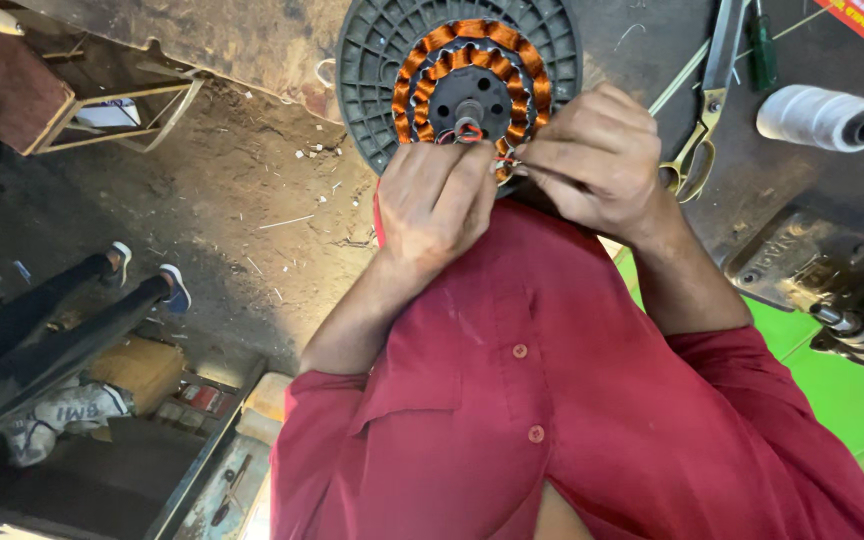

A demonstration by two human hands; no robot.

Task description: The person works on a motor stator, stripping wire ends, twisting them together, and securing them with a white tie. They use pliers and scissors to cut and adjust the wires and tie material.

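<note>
I'm pinching wires at the stator's edge.
My left hand (439, 200) and right hand (592, 155) are both gripping thin red wires (505, 160) on the stator (462, 75), propped against the table (782, 190); tugging might snap them.

Both hands' fingers (497, 165) on thin wires (505, 158) (red, white) at a copper-wound stator (457, 75).

A dark, worn counter (752, 190) carries a round motor coil (459, 80), scissors (707, 110), a green-handled screwdriver (762, 50) and a white thread spool (824, 117).
</note>
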